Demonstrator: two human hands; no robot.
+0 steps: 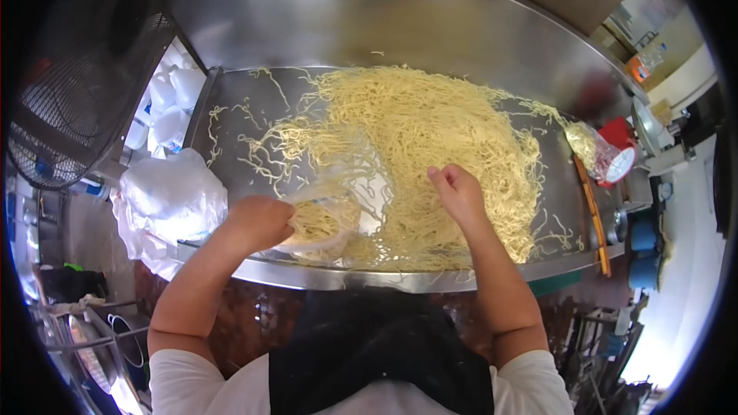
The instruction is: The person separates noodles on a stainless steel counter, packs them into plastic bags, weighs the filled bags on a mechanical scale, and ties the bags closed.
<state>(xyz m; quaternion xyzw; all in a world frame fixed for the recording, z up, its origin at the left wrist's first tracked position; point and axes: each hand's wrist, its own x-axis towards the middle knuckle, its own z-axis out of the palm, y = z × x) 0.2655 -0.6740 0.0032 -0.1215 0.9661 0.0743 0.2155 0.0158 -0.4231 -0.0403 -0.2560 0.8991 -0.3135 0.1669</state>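
My left hand (260, 223) is closed on the edge of a clear plastic bag (344, 215) at the near left of a metal tray. Yellow noodles show through the bag, and its far side is blurred. A wide heap of loose noodles (438, 123) covers the middle and right of the tray. Over the near part of that heap is my right hand (459, 190), its fingers curled in with the thumb on top. What those fingers hold, if anything, is hidden.
The steel tray (254, 88) has a raised back wall and a near rim. White plastic bags (173, 192) lie at its left, beside a fan (73, 100). At the right are a bagged portion of noodles (582, 144), a red container (615, 134) and long chopsticks (592, 215).
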